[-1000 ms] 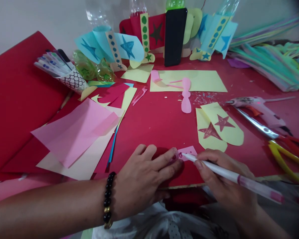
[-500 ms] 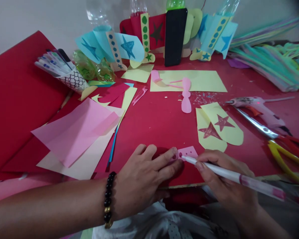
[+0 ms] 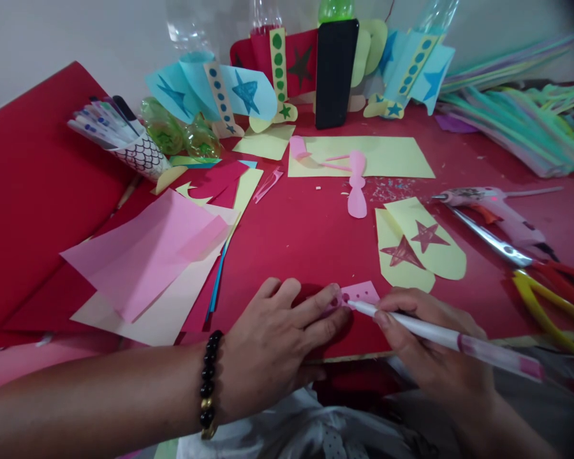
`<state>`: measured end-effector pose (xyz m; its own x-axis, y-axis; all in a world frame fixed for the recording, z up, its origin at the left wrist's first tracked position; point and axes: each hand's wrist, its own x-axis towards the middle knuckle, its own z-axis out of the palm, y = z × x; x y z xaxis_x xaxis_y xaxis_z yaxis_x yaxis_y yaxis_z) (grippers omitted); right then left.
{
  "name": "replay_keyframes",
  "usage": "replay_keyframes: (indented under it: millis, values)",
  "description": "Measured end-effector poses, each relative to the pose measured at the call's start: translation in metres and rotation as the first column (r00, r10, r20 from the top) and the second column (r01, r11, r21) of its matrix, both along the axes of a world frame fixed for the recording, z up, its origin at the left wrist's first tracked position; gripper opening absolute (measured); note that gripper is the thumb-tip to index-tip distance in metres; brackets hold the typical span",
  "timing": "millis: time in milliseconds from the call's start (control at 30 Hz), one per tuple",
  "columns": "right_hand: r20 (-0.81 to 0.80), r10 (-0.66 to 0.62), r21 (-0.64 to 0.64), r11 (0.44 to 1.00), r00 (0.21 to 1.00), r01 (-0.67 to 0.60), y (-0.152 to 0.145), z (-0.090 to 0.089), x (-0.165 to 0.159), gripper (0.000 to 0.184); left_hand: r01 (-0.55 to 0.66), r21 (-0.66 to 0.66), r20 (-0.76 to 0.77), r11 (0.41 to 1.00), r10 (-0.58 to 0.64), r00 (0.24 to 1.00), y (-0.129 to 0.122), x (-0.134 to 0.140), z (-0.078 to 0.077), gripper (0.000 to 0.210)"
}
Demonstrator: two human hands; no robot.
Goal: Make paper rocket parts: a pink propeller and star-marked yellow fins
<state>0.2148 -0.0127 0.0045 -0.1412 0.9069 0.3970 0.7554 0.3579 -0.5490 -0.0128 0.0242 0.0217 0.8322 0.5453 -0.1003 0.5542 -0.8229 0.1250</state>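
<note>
A small pink paper strip (image 3: 366, 291) with a row of magenta dots lies near the table's front edge. My left hand (image 3: 277, 344), in a black bead bracelet, rests on its left end with fingers stretched out, covering part of it. In my right hand (image 3: 425, 338) is a white felt-tip pen (image 3: 421, 328) with a magenta end, gripped near the tip. The tip touches a dark dot on the strip, just beside my left fingertips. Two yellow paper pieces with brown-red stars (image 3: 414, 245) lie beyond my right hand.
Pink paper sheets (image 3: 148, 255) are stacked at left, near a pen cup (image 3: 141, 153). A pink bow cut-out (image 3: 357, 185) overlaps a yellow strip (image 3: 392, 150). A glue gun (image 3: 497, 207) and scissors (image 3: 500, 242) lie right. Decorated bottles and a black phone (image 3: 335, 76) stand behind.
The pen's rear end has shifted slightly left and down as its tip works on the same dot. My left hand has stayed in place.
</note>
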Motion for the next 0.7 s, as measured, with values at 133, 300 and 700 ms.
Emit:
replay_keyframes:
  millis: [133, 300, 700]
  values:
    - [0.010, -0.023, 0.008, 1.000, 1.000, 0.023, 0.0008, 0.0006, -0.0009, 0.003, -0.002, -0.005, -0.005, 1.000, 0.002, 1.000, -0.0011, 0.0003, 0.0008, 0.070]
    - [-0.001, -0.010, -0.002, 1.000, 1.000, 0.010, 0.0017, 0.0023, -0.0007, 0.004, -0.004, 0.005, -0.005, 1.000, 0.004, 1.000, -0.0021, -0.0002, 0.0015, 0.072]
    - [0.012, -0.003, -0.011, 1.000, 1.000, 0.004, 0.0014, 0.0024, 0.0004, 0.002, 0.004, 0.008, -0.018, 1.000, -0.003, 1.000, -0.0007, 0.0005, 0.0021, 0.068]
